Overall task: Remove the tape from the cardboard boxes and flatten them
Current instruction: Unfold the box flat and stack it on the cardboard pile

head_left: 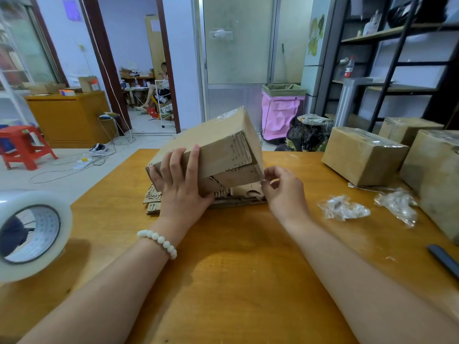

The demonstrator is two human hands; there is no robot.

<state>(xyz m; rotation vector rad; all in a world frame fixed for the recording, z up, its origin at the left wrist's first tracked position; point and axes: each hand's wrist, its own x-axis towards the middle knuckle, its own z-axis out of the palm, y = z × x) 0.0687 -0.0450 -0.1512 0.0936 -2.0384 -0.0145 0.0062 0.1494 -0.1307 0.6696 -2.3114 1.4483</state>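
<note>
A brown cardboard box (218, 142) is tilted up on the wooden table (223, 269), its torn end facing me, clear tape still on its far top edge. My left hand (180, 181) grips the box's near left corner, fingers over the top face and thumb on the end. My right hand (280, 187) pinches a thin strip of tape at the box's lower right corner. Flattened cardboard pieces (159, 202) lie under the box. Three taped boxes, the nearest of them (362, 155), stand at the right.
Two crumpled wads of removed tape (344, 208) lie right of my hands. A large clear tape roll (29, 234) stands at the left edge. A dark tool handle (444, 260) lies at the right edge. Shelving and bins stand behind the table.
</note>
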